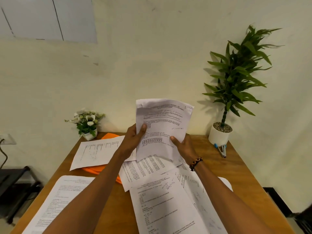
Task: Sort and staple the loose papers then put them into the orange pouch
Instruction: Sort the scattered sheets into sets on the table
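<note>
Holding a printed sheaf (163,127) upright above the wooden surface (236,168), clamped from both sides: left hand (133,141) with thumb pressed on the sheaf's left edge, right hand (184,146) with thumb on its lower right face, a beaded bracelet (195,163) at that wrist. Directly beneath the sheaf, loose papers (162,200) fanned and overlapping toward the near edge. Left of the sheaf, an orange pouch (98,170) lying flat, mostly covered by one sheet (98,151). Further left and nearer, another printed sheet (57,203). Right of the sheaf, near the far corner, a stapler (222,150) just in front of a white potted plant (234,78). Behind and left of the sheaf, a small flower pot (87,124) against the wall.
</note>
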